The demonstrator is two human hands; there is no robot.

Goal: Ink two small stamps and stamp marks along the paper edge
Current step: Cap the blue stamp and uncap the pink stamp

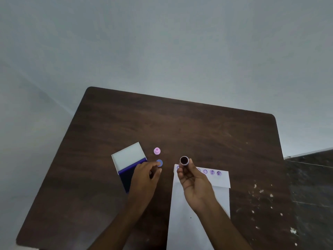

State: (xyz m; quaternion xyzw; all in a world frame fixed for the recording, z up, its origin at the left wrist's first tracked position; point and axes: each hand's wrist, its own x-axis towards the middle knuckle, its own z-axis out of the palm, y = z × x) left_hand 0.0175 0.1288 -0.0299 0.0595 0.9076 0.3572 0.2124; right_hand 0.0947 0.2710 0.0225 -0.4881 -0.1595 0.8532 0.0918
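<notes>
Lay nearest on the dark wooden counter [180, 127]: a long white paper [191, 222], reaching away to a far edge with a row of purple stamp marks [212, 172]. Held above that far edge, left of the marks: a small lilac stamp [184, 160], its dark inked face turned up toward the camera, pinched in the grip of the right hand [193, 184] between thumb and curled fingers. Left of the paper's far corner: the left hand [144, 179], its grip clenched round a small blue stamp [159, 162] at the fingertips, partly hidden, so could not tell whether touching the counter. Further left of the paper, partly under that hand: an open ink pad [127, 175], dark blue pad nearer, pale lid [128, 154] folded back beyond. Beyond the blue stamp, well past the paper's far edge: a small pink stamp [157, 151] standing alone.
</notes>
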